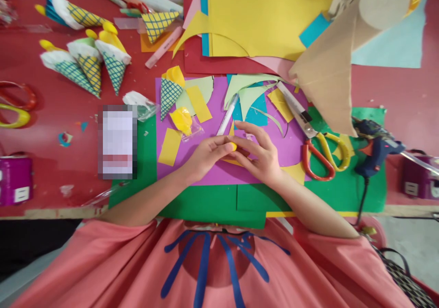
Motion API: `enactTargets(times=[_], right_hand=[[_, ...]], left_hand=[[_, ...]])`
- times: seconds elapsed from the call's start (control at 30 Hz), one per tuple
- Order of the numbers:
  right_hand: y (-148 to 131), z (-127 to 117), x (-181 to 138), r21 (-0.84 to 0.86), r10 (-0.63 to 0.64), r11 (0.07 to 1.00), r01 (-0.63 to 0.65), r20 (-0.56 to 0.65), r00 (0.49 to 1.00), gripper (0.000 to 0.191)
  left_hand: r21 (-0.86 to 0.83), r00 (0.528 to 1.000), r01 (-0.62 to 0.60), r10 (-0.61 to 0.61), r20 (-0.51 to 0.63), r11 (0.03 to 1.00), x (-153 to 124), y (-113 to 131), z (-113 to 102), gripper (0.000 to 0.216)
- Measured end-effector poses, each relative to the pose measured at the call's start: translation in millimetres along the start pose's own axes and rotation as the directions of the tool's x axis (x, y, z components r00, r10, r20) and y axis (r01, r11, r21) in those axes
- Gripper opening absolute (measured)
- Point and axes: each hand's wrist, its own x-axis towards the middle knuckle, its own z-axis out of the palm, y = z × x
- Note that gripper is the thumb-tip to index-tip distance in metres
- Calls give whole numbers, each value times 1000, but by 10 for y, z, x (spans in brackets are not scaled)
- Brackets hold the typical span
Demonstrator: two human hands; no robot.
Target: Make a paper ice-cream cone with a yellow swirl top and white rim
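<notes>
Over the middle of the purple sheet (206, 177), my left hand (206, 157) pinches a small yellow lump (234, 146) between thumb and fingers. My right hand (262, 154) meets it from the other side, thumb and a finger closed around the same lump, the index finger bent up and apart. The lump is mostly hidden by the fingers. Left of the hands lies a bigger yellow lump, soft like modelling clay (181, 119), on clear plastic. A patterned paper cone (170, 95) with yellow on top lies behind it. A white marker (227, 115) lies just beyond my fingers.
Scissors (318, 154) and a blue glue gun (377, 154) lie on the right. Several paper cones (115, 65) lie at the back left, near a blurred-out phone-like rectangle (117, 141). Yellow sheets (267, 15) and a brown paper cone (329, 70) are at the back.
</notes>
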Motion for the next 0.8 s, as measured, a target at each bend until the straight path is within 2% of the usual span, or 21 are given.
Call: enactTargets(times=[0.13,0.27,0.33,0.5,0.53,0.67,0.8], right_hand=[[11,9,10,36,27,999,-27,15,1000,53],[1,-12,5,19,47,999,-48,45,998,29],[-2,-19,10,14,28,999,-29,46,999,28],[19,-11,35,60,46,997,-48,26,999,53],[26,-11,34,70,55,996,-56,13,998,53],[40,-33,16,52,44,998,-44,-8,999,28],[29,-50,17,38,37,999,-38,25,999,25]], left_hand=[[-2,999,53,-53,-7,999,0,-2,-4,42],[-92,998,45,-48,-28,995,23,15,42,41],[-119,998,49,-53,-28,992,30,23,53,42],[-81,997,72,-75,-32,994,28,44,44,39],[-84,997,73,-76,-34,994,27,52,47,38],[-125,999,45,-46,-5,991,30,78,71,40],[-114,1000,29,-30,-4,993,24,53,57,47]])
